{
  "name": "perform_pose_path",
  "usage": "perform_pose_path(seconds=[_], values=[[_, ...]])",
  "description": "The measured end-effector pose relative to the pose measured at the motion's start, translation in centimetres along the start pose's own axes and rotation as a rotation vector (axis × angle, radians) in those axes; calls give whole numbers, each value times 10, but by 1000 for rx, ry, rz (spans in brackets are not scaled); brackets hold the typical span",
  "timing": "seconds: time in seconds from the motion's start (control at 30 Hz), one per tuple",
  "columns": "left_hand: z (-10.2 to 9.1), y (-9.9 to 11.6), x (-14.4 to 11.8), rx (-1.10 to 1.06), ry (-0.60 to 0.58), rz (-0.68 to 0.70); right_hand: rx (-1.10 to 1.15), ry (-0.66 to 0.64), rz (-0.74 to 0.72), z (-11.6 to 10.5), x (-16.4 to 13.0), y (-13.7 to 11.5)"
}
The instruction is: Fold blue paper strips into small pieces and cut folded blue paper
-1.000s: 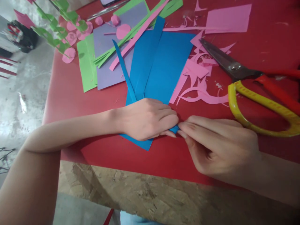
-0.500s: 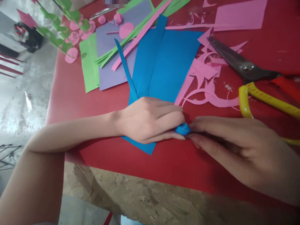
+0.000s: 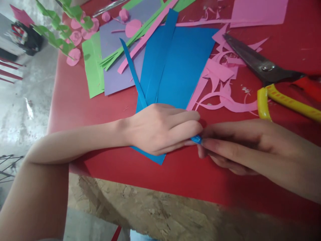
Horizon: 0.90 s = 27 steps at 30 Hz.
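Blue paper roll (image 3: 196,139): small, coiled, mostly hidden between the two hands, just above the near part of the red tabletop (image 3: 72,110).
Left hand (image 3: 163,130): fingers curled together, clamped on the roll; the wrist lies over the blue sheet.
Right hand (image 3: 250,144): fingertips pinched together at the roll's outer end.
Blue sheet (image 3: 188,63): partly beneath the left hand, a wide blue strip (image 3: 163,60) lying along it.
Narrow blue strip (image 3: 132,72): slanting out from beside the left hand.
Pink scraps (image 3: 217,72): between blue sheet and scissors (image 3: 269,68), whose blades are together.
Purple sheet (image 3: 117,80): farther left, overlapping a green sheet (image 3: 92,67).
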<state>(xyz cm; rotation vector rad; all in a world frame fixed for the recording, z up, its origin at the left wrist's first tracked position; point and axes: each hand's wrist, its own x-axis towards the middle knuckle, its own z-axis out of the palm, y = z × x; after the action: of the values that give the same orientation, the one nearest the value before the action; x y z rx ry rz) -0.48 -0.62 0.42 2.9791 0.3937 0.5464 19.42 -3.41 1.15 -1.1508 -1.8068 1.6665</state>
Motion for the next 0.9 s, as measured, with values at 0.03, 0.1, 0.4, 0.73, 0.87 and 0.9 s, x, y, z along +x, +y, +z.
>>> perform_pose_path(seconds=[0.03,0.1,0.4,0.73,0.87,0.9], values=[[0,0,0,-5,-4,-2,67,-58,35,0,0,0],[-1,0,1,-22,-4,-1,156,-120,80,1,-1,0],[-2,-3,0,-89,-53,-35,-310,99,-342,4,-6,6],[-3,-5,0,-104,-48,26,-723,202,-613,8,-9,11],[-3,-4,-1,-85,-53,15,-735,200,-626,7,-7,9],[-3,-4,-1,-84,-53,14,-731,196,-636,7,-7,8]])
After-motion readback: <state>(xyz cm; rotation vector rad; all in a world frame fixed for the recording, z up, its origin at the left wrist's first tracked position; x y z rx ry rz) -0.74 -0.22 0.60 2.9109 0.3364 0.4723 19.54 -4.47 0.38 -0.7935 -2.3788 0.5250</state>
